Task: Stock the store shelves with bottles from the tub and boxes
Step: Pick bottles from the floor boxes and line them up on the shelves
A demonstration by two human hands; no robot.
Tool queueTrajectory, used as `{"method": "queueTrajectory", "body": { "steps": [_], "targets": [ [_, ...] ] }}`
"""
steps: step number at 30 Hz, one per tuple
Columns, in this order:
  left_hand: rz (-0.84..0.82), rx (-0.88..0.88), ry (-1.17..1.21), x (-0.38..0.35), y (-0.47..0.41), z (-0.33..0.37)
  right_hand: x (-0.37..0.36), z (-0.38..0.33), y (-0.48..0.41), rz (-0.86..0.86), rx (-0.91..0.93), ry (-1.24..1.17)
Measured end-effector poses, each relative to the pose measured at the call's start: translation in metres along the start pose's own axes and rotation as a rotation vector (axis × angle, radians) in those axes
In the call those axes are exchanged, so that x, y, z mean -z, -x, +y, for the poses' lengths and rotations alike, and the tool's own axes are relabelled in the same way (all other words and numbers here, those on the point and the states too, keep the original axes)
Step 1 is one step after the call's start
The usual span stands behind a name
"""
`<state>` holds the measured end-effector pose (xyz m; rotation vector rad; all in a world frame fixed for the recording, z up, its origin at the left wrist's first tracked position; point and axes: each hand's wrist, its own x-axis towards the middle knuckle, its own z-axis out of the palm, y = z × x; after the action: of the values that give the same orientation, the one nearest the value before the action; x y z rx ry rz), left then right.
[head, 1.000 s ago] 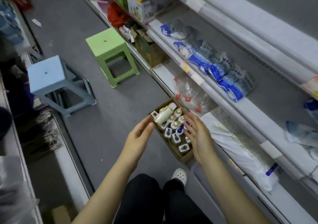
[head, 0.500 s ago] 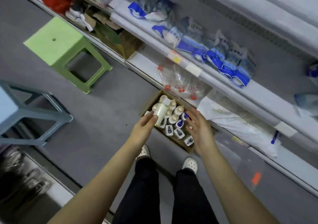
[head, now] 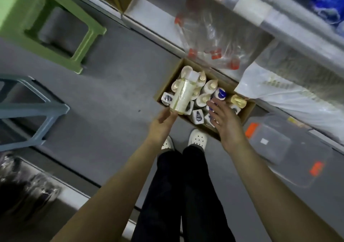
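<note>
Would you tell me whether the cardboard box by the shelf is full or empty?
Nearly full: bottles crowd the cardboard box, with one long bottle lying across them.

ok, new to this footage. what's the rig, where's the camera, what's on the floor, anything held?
No machine: a person's two bare hands. One camera, worn on the head, looks down past the legs. On the floor by the shelf sits a box full of bottles; a green stool and a clear tub stand nearby. The left hand touches the end of a long bottle lying across the others; the right hand spreads over the bottles. Neither plainly grips anything.
</note>
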<state>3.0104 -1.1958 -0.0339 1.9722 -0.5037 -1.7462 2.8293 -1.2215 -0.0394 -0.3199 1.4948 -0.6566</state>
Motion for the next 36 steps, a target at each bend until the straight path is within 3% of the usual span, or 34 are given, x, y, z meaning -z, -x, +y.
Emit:
{"method": "queueTrajectory", "body": {
  "steps": [16,22,27,31,36],
  "targets": [
    [0.038,0.017,-0.148,-0.035,-0.156,-0.058,0.007,0.058,-0.126,-0.023,-0.085,-0.050],
    [-0.012,0.009,-0.332,-0.049,-0.206,-0.078,0.009,0.072,-0.163,-0.028,-0.105,-0.040],
    [0.076,-0.084,-0.733,-0.063,-0.228,-0.096,0.010,0.082,-0.186,-0.043,-0.110,-0.027],
    [0.173,-0.083,-0.749,-0.067,-0.242,-0.096,0.010,0.088,-0.197,-0.059,-0.109,-0.012],
    [0.098,-0.023,-0.818,-0.056,-0.255,-0.086,0.011,0.088,-0.200,-0.051,-0.113,-0.029]
  ]
}}
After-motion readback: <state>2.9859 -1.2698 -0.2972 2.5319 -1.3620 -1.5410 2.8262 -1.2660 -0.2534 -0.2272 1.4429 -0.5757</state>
